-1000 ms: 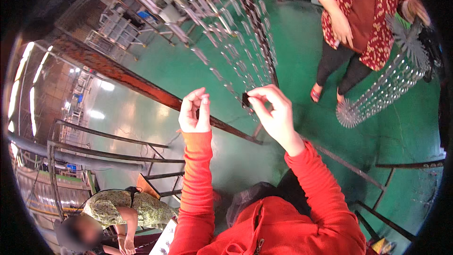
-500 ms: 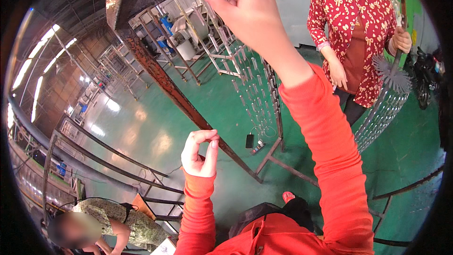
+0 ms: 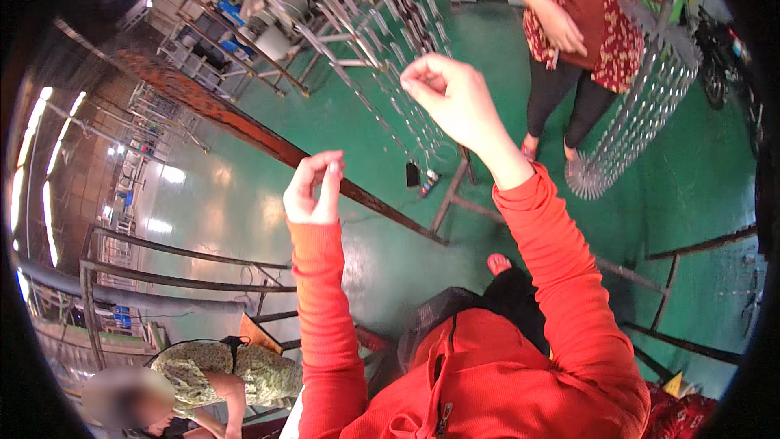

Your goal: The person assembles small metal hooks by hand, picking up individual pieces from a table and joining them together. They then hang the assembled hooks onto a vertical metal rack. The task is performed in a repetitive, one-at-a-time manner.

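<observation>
My left hand point(image 3: 313, 189) is raised beside a rust-red metal bar point(image 3: 268, 141), its thumb and fingertips drawn together in a pinch. Anything between them is too small to make out. Higher and farther right, my right hand point(image 3: 455, 104) is also pinched, just in front of hanging strands of small shiny metal pieces point(image 3: 378, 32). What its fingertips may hold does not show. Both arms wear red sleeves.
At right, a person in a patterned red shirt point(image 3: 589, 24) holds a tall cylindrical rack of shiny pieces point(image 3: 630, 122). Another person point(image 3: 219, 366) bends at lower left. Metal frames point(image 3: 183, 272) stand left; a black phone-like object point(image 3: 413, 175) lies beyond the bar.
My right hand has come down from high near the top of the view, still pinched. My left hand has shifted up and left in the picture. The view itself has tilted.
</observation>
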